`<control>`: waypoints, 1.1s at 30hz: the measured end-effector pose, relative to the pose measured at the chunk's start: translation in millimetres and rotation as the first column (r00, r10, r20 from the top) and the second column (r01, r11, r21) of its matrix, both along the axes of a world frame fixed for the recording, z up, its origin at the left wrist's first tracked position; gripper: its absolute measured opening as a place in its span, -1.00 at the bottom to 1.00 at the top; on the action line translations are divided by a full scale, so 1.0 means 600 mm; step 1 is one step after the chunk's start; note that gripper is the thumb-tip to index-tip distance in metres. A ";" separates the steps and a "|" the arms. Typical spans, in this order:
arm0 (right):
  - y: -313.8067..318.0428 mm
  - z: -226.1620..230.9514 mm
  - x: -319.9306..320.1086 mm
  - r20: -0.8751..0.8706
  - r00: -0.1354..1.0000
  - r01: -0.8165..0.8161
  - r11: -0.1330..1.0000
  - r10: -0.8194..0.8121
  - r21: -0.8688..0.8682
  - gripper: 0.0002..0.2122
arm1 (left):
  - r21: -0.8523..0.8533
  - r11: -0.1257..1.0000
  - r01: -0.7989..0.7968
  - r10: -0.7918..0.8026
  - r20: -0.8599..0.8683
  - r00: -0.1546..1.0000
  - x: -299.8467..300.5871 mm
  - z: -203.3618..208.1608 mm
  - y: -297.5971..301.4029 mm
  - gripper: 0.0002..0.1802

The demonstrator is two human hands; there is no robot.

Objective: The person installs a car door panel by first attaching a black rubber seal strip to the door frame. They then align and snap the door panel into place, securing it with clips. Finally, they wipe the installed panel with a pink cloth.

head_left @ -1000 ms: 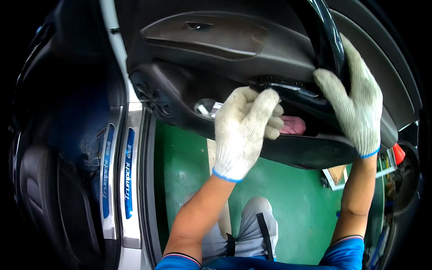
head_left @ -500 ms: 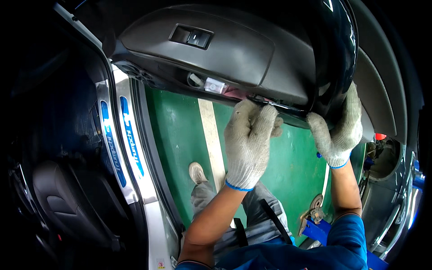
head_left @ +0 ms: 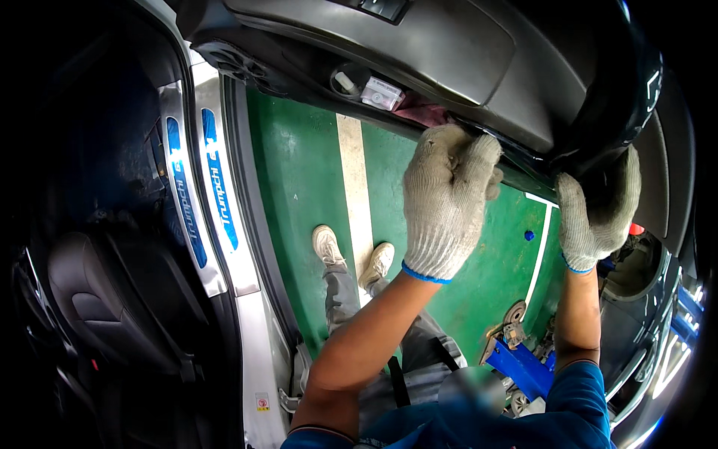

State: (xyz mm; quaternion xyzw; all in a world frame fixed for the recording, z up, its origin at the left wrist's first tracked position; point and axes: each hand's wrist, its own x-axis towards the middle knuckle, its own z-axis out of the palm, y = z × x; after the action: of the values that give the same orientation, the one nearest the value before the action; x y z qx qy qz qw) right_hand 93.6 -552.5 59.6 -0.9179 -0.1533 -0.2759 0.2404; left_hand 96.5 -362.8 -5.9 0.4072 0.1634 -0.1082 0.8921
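Observation:
A dark grey car door trim panel [head_left: 449,52] fills the top of the view, its lower edge facing me. My left hand [head_left: 445,202], in a white knit glove with a blue cuff, has its fingers curled over that lower edge near the middle. Further right, my right hand [head_left: 594,217], gloved the same way, grips the same edge where the panel curves into glossy black trim [head_left: 621,90]. A window switch block [head_left: 381,7] sits at the panel's top. A white connector [head_left: 381,93] and a reddish cloth [head_left: 426,112] show in the panel's recess just left of my left hand.
The open car body stands at the left, with a silver door sill carrying blue plates [head_left: 217,194] and a dark seat [head_left: 97,299]. Below is a green floor [head_left: 299,172] with a white stripe [head_left: 355,179], my shoes [head_left: 329,243], and a blue tool [head_left: 523,367] at lower right.
The panel has risen in the view and shows more of the floor beneath. Both hands went from lying spread on its face to curling around its lower edge.

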 end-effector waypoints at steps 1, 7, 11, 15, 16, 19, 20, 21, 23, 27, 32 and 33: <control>0.011 0.010 -0.001 -0.058 0.997 0.041 0.999 -0.042 -0.018 -0.27 | 0.017 1.000 0.017 -0.016 -0.023 1.000 0.001 0.002 0.004 -0.66; 0.032 0.065 -0.007 -0.209 0.968 0.129 0.989 -0.141 -0.073 -0.22 | 0.112 0.991 0.072 -0.071 -0.012 0.997 0.004 0.016 0.008 -0.66; 0.027 0.096 0.019 -0.157 0.983 0.049 0.963 -0.093 -0.267 -0.20 | 0.200 0.974 0.108 -0.105 -0.025 0.994 0.017 0.028 0.007 -0.70; 0.049 0.103 0.025 -0.162 0.980 0.092 0.981 -0.120 -0.173 -0.18 | 0.273 0.949 0.157 -0.138 -0.087 0.987 0.018 0.038 0.016 -0.73; 0.062 0.105 0.032 -0.174 0.977 0.102 0.987 -0.124 -0.128 -0.18 | 0.293 0.942 0.161 -0.141 -0.089 0.986 0.021 0.044 0.019 -0.73; 0.102 0.113 0.060 -0.069 0.993 0.093 0.993 -0.098 -0.072 -0.17 | 0.327 0.932 0.154 -0.130 -0.093 0.987 0.019 0.047 0.019 -0.73; 0.114 0.114 0.070 -0.028 0.996 0.085 0.995 -0.086 -0.051 -0.16 | 0.316 0.937 0.150 -0.128 -0.089 0.988 0.016 0.046 0.017 -0.73; 0.126 0.121 0.081 -0.007 0.996 0.084 0.995 -0.084 -0.052 -0.19 | 0.304 0.942 0.145 -0.125 -0.085 0.989 0.015 0.046 0.015 -0.73; 0.143 0.126 0.088 -0.085 0.992 0.093 0.995 -0.089 0.042 -0.22 | 0.306 0.939 0.154 -0.132 -0.090 0.987 0.013 0.044 0.016 -0.73; 0.151 0.140 0.110 -0.224 0.969 0.122 0.989 -0.101 0.082 -0.39 | 0.217 0.971 0.098 -0.078 -0.100 0.992 0.010 0.033 0.010 -0.76; 0.150 0.148 0.112 -0.294 0.950 0.150 0.980 -0.107 0.129 -0.46 | 0.207 0.975 0.086 -0.067 -0.096 0.993 0.009 0.034 0.002 -0.76; 0.151 0.157 0.112 -0.359 0.928 0.164 0.976 -0.104 0.141 -0.46 | 0.200 0.977 0.080 -0.063 -0.091 0.994 0.009 0.034 0.001 -0.75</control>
State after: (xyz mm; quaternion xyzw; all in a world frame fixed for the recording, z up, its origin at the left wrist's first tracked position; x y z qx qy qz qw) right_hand 161.0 -461.8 153.9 -0.9370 -0.0212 -0.1362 0.3209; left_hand 101.9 -362.0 14.6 0.4967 0.1962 -0.1403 0.8337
